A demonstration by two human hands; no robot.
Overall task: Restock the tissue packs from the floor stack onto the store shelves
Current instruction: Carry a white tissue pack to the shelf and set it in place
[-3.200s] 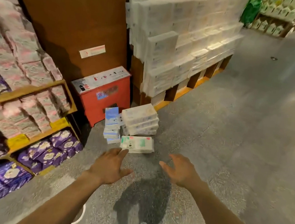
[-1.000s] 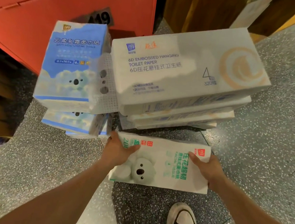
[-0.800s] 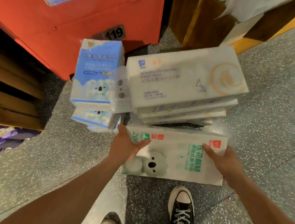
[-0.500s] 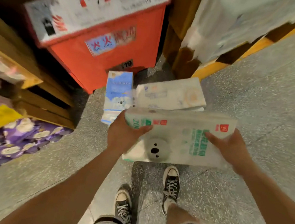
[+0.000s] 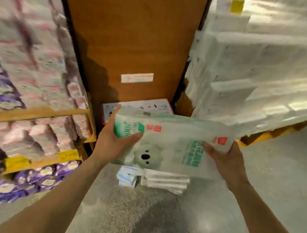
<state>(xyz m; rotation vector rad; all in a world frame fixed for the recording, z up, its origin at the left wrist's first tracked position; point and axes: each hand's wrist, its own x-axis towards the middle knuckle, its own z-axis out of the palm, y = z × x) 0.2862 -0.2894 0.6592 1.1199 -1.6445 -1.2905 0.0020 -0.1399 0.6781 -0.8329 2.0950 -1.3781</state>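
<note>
As left hand (image 5: 112, 144), right hand (image 5: 228, 162) hold pack (image 5: 173, 137)

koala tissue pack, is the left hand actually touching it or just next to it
Touching. The head view shows the left hand gripping the koala tissue pack at its left end, thumb across its front, fingers behind its top edge.

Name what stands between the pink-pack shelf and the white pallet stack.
In the head view, a brown board panel with a white label, and at its foot a red box, partly hidden by the koala tissue pack.
</note>
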